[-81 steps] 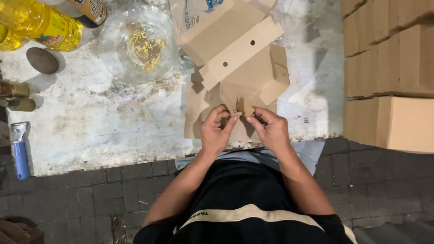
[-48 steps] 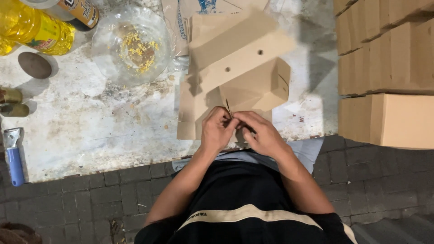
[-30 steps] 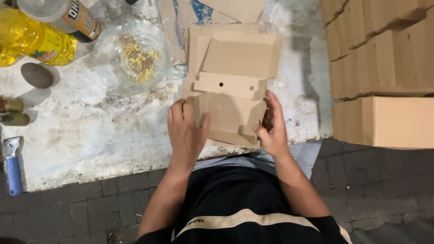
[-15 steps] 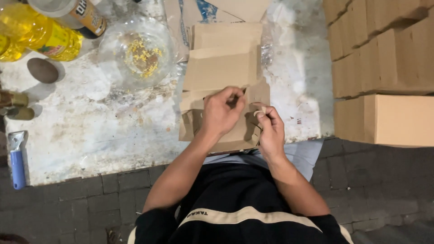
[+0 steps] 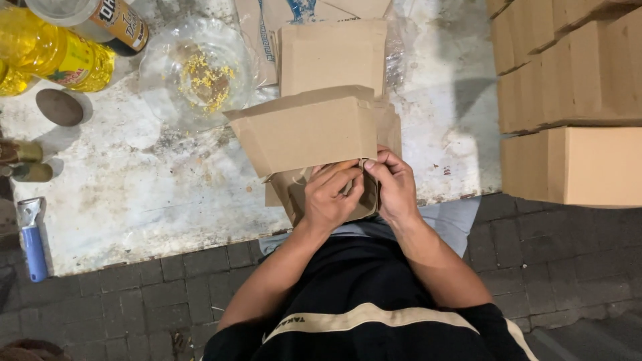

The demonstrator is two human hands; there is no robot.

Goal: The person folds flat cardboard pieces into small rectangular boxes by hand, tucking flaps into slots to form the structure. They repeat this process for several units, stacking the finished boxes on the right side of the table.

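Box flap [image 5: 304,134] raised; hands [image 5: 334,197] now joined.

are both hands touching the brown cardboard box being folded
Touching. The head view shows the left hand and right hand pressed against the near edge of the cardboard box, fingers curled over its flaps with no gap.

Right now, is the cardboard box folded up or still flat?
Partly folded: cardboard box has one panel raised, and both hands pinch its near edge.

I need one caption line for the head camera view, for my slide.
Both hands, left hand and right hand, fold a brown cardboard box at the edge of a stained white table.
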